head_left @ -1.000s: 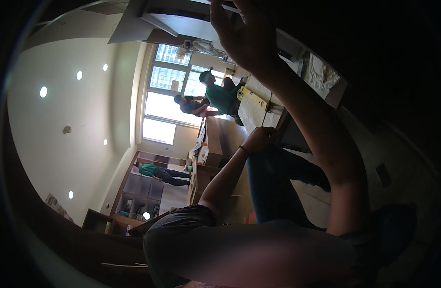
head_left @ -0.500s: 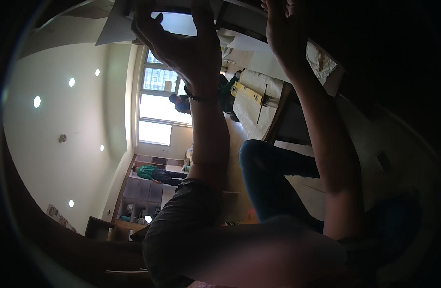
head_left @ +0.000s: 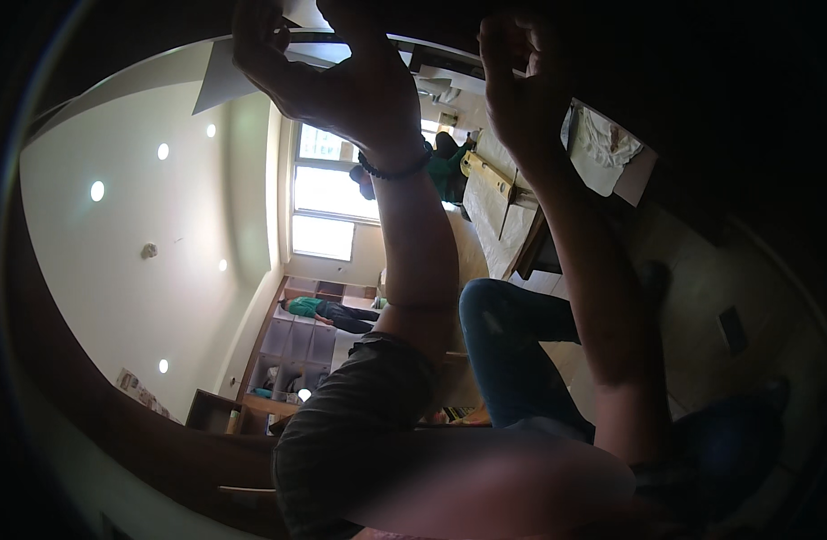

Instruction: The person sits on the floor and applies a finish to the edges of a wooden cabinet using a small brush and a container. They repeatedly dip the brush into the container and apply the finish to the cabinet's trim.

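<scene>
My left hand [head_left: 359, 94] is raised at the top of the view, wearing a dark beaded bracelet [head_left: 393, 171]. Its thumb stands apart from the curved fingers, with nothing visible between them. The fingertips run into deep shadow near a dark-edged piece [head_left: 440, 65], and contact cannot be made out. To its right, my right hand [head_left: 526, 99] is also raised, with fingers curled inward against the dark area. Whatever they grip, if anything, is lost in shadow. A pale flat panel [head_left: 220, 76] juts out left of my left hand.
A table [head_left: 494, 229] under a pale sheet bears a yellow tool [head_left: 492, 175]; a person in green [head_left: 447, 171] is beside it. Another person in green [head_left: 302, 307] is near shelving [head_left: 278, 337]. Crumpled whitish material [head_left: 604, 142] lies right of my right forearm. My bent knee [head_left: 494, 306] shows below.
The view has shifted, so the room appears farther right. My right hand sits lower in the picture and shows more of its curled fingers. My left hand remains raised, its fingers slightly farther left.
</scene>
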`<state>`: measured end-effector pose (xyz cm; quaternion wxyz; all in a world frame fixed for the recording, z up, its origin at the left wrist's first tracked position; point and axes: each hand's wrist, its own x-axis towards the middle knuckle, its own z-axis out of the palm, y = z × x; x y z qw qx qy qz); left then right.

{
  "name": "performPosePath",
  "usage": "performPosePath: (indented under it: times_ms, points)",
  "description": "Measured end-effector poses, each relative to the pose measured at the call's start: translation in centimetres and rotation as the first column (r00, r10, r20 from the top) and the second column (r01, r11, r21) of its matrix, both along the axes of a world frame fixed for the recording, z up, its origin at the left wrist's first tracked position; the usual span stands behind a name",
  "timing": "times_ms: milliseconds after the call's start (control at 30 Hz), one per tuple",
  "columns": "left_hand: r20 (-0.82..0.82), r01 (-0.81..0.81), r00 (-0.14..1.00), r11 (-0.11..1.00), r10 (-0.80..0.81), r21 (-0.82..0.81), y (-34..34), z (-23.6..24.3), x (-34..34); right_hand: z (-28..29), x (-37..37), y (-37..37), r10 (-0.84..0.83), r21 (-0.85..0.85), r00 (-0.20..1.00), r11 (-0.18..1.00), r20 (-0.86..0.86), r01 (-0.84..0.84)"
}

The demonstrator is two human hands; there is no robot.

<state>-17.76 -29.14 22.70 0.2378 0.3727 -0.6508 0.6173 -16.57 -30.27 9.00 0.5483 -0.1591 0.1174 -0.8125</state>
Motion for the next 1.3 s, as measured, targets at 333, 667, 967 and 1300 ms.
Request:
performPosePath:
  times_ms: [333, 667, 967, 1300]
  points:
    - [-0.018, -0.017, 1.0, 1.0, 0.017, -0.02, -0.3, -0.9, 0.2, -0.8, 0.7, -0.2, -0.019, -0.009, 1.0, 1.0, -0.012, 0.019]
    - [-0.025, -0.026, 0.999, 0.999, 0.026, -0.022, 0.1, -0.9, 0.3, -0.5, -0.7, 0.3, 0.114, 0.021, 0.993, 0.993, -0.037, -0.113]
    - [0.056, -0.003, 0.998, 1.0, 0.002, 0.024, 0.9, -0.3, 0.4, -0.7, -1.2, 0.5, 0.154, -0.001, 0.988, 0.988, 0.0, -0.154]
    - [0.063, -0.007, 0.998, 0.996, 0.012, -0.087, -0.1, -1.8, 0.3, -1.5, 0.7, -0.2, 0.174, -0.094, 0.977, 0.982, 0.124, -0.163]
